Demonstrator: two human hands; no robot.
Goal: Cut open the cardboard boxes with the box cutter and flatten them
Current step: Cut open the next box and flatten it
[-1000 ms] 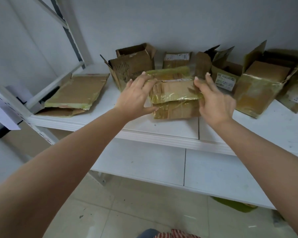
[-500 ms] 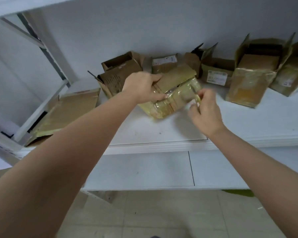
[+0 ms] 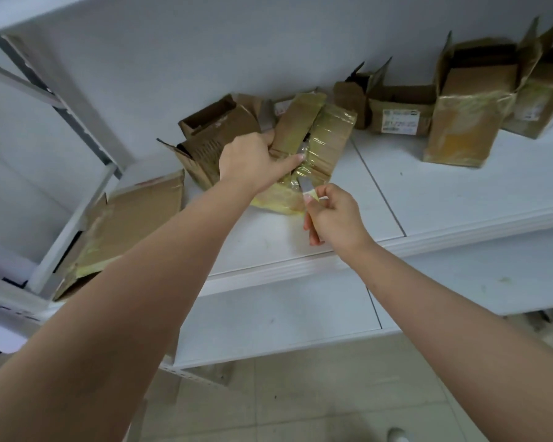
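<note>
A small cardboard box (image 3: 328, 140) wrapped in yellowish clear tape stands tilted on the white shelf (image 3: 428, 199). My left hand (image 3: 253, 161) grips its left side, thumb stretched across the taped face. My right hand (image 3: 332, 218) holds the box cutter (image 3: 305, 186), whose grey blade points up into the tape at the box's lower edge. One brown flap (image 3: 296, 122) of the box stands up behind my left hand. The cutter's handle is mostly hidden in my fist.
A flattened taped box (image 3: 131, 224) lies at the shelf's left end. An open brown box (image 3: 211, 135) sits behind my left hand. Several opened boxes (image 3: 466, 113) line the back right by the wall. A lower shelf (image 3: 284, 320) and tiled floor lie below.
The box has been turned from lying flat between both hands to standing tilted. My right hand left its side, dropped below it and now drives the cutter blade into the tape.
</note>
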